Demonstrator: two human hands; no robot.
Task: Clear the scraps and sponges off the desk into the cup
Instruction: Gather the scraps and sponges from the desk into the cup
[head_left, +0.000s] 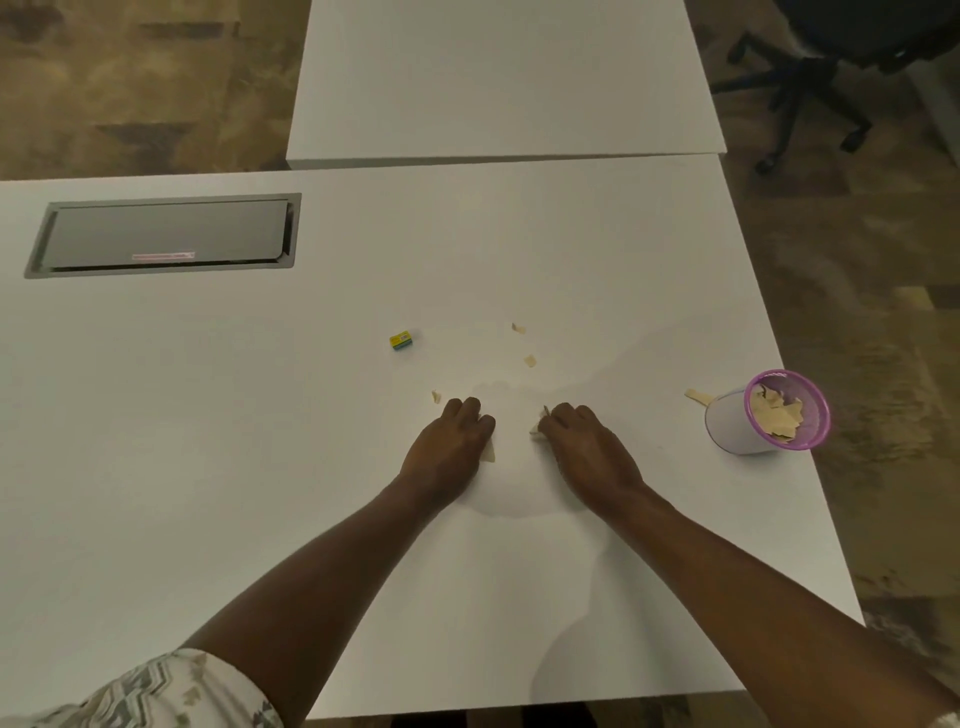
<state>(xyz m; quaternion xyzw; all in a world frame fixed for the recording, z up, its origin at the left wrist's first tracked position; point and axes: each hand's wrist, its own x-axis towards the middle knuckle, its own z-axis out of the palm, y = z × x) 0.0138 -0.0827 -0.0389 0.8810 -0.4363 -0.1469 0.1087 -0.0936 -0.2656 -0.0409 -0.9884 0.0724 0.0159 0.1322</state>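
Both hands are on the white desk (260, 467) near its middle. My left hand (451, 441) has its fingers curled over a tan paper scrap (489, 453) that peeks out at its right edge. My right hand (587, 447) pinches another tan scrap (536, 427) at its fingertips. Loose scraps lie beyond the hands: one (436, 396) by the left hand, two more (530, 360) (518, 328) farther back. A small yellow and green sponge (401, 341) sits to the back left. The purple mesh cup (769, 413), partly filled with scraps, stands at the right edge, with one scrap (698, 396) beside it.
A grey cable hatch (166, 235) is set into the desk at the back left. A second white table (498, 78) abuts the far edge. An office chair base (800, 88) stands on the patterned floor at the back right. The cup stands close to the desk's right edge.
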